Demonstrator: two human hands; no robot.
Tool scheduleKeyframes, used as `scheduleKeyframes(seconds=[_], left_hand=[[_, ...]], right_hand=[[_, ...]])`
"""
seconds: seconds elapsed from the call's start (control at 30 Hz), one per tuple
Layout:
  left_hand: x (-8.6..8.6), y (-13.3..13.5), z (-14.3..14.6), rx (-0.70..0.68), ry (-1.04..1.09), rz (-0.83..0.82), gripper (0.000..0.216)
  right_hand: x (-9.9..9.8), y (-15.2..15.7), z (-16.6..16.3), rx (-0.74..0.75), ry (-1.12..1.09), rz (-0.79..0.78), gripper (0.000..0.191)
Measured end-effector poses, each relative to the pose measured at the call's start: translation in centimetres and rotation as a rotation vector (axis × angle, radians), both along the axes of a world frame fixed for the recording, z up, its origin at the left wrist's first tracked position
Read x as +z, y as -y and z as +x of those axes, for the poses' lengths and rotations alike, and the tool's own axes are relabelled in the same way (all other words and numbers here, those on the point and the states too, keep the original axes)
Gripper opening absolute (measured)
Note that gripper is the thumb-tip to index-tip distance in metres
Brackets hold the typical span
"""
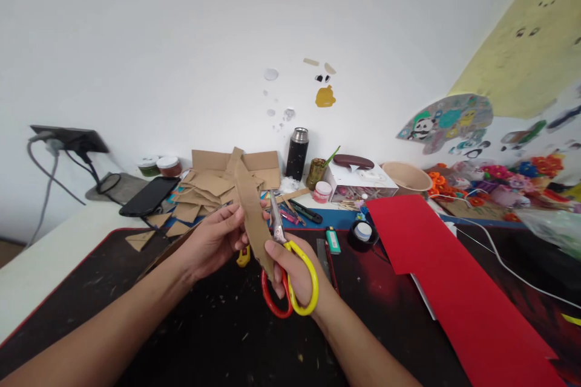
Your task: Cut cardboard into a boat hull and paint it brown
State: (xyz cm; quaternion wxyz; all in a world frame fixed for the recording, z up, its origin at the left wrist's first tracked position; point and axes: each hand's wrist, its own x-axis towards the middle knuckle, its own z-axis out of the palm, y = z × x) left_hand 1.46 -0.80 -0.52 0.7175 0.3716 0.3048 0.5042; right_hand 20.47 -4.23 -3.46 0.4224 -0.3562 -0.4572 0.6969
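Note:
A long, curved strip of brown cardboard [250, 211] stands upright in front of me, tapering toward its lower end. My left hand [220, 230] pinches it at the left edge, about mid-length. With my right hand [297, 269] I hold scissors [278, 227] that have one yellow and one red handle loop; their blades point up, just right of the strip, and look closed. My right thumb also presses on the strip's lower end. Behind both hands lies a pile of cut cardboard pieces [206, 186]. A yellow cutter [244, 256] is partly hidden below the strip.
Red sheet [417, 254] covers the mat's right side. Along the wall stand a black thermos [297, 154], a pen cup [315, 174], a white box [358, 180] and a beige bowl [407, 175]. A green lighter [333, 240] lies right of my hands, a phone [152, 196] left.

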Motion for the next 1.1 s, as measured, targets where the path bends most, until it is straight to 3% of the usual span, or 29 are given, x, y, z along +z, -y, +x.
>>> scheduleKeyframes(seconds=[0.3, 0.4, 0.67, 0.9, 1.1], left_hand=[[0.5, 0.4, 0.3, 0.018, -0.038, 0.011, 0.043], [0.6, 0.4, 0.2, 0.082, -0.119, 0.030, 0.035], [2.1, 0.2, -0.6, 0.216, -0.357, 0.204, 0.042], [1.8, -0.1, -0.8, 0.276, -0.458, 0.283, 0.038], [1.6, 0.0, -1.0, 0.294, -0.543, 0.300, 0.037]], right_hand=[[0.3, -0.1, 0.1, 0.085, -0.158, -0.056, 0.057], [0.4, 0.0, 0.0, 0.106, -0.127, -0.050, 0.060], [-0.5, -0.1, -0.2, -0.002, -0.067, 0.034, 0.071], [-0.5, 0.3, -0.4, 0.113, -0.075, 0.054, 0.093], [-0.7, 0.8, -0.6, 0.094, 0.060, 0.136, 0.083]])
